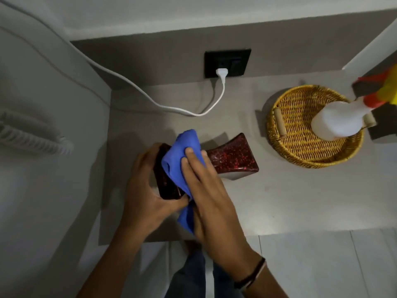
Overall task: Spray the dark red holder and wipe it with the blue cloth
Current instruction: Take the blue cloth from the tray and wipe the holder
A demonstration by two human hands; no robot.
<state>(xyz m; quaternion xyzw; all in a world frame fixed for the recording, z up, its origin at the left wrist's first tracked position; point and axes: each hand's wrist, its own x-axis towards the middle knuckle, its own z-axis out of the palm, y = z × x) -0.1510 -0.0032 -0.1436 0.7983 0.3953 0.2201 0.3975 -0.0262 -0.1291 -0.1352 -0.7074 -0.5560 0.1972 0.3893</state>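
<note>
The dark red holder (pixel 232 155), speckled and glossy with flared ends, lies on its side on the grey counter (pixel 279 201). My left hand (pixel 146 186) grips its left end. My right hand (pixel 206 188) presses the blue cloth (pixel 182 160) flat onto the holder's middle, and the cloth's tail hangs out below my palm. The cloth and both hands hide the holder's middle. A white spray bottle (pixel 339 121) with a red and yellow trigger stands in the wicker basket (pixel 300 147) at the right.
A white cable (pixel 150 100) runs across the counter's back to a plug (pixel 221 73) in a black wall socket. A coiled phone cord (pixel 32 136) hangs on the left wall. The counter's front edge is just below my wrists, with tiled floor beyond it.
</note>
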